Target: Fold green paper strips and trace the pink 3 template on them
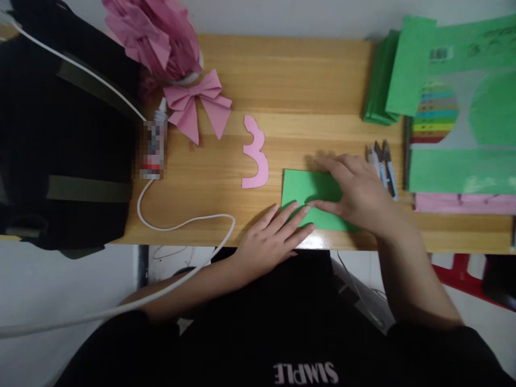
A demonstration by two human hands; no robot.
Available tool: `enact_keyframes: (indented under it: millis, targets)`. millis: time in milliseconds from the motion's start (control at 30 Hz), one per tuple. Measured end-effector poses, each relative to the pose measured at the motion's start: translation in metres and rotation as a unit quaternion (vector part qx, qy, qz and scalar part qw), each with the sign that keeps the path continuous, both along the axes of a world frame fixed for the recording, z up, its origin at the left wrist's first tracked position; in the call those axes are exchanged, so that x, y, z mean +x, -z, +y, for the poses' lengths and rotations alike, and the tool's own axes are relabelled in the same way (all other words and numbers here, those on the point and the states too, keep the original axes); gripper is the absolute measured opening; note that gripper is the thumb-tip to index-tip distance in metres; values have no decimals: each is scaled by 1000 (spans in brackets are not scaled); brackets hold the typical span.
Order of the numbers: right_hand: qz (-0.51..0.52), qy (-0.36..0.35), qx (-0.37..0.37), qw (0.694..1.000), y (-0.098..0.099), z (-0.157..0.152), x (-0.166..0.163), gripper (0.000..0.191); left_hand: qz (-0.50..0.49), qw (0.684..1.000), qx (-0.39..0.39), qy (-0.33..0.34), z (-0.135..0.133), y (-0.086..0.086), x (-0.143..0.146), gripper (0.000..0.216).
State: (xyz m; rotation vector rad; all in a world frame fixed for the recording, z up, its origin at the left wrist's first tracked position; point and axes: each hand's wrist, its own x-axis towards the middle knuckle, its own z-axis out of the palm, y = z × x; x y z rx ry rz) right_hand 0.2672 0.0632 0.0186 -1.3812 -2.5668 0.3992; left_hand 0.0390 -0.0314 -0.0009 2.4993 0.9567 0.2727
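White cable point(48, 328) sweeps in from the lower left, passes in front of the left forearm and loops up over the counter point(290, 75) to the foot of a glue tube point(158, 134). Beside that tube, a black bag point(68, 123) fills the left end; above and right of it sit a pink paper bow point(201, 102) and a bunch of crumpled pink paper point(161, 37). Right of the bow lies a pink cut-out 3 point(258, 153), near the green paper point(306, 185), which rests at the counter's front edge. On the far right are a green stack point(379, 80), a printed packet point(463, 166) and, just beside the right hand point(358, 196), some slim tools point(389, 166). Palm down, the left hand point(272, 239) reaches from the lower left, its fingers slightly apart and flat on the paper's near left part. The right arm angles in from the lower right; its thumb touches the paper, well apart from the other fingers, which stretch across the paper's far edge.
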Motion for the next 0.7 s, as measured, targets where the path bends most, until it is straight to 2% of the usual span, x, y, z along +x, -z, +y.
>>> enact_keyframes:
  millis: [167,233,333,433,567,700]
  targets:
    - [-24,-18,8,1000,1,5,2,67,-10,999,42,-14,0,-2,-13,50]
    - [-39,-14,7,999,1,7,-1,63,-11,998,54,-3,4,-4,-24,52]
    - [-67,-15,-14,998,-2,17,-7,61,-14,999,22,36,14,-5,-42,56]
    - [-80,-48,-51,994,-8,33,-15,57,-16,998,15,59,23,-4,-52,61]
    - [-86,-82,-73,990,-20,42,-29,37,-21,998,15,64,29,-2,-53,64]
    - [-57,-76,-25,995,-34,22,-37,4,-36,998,-8,54,33,-3,-51,62]
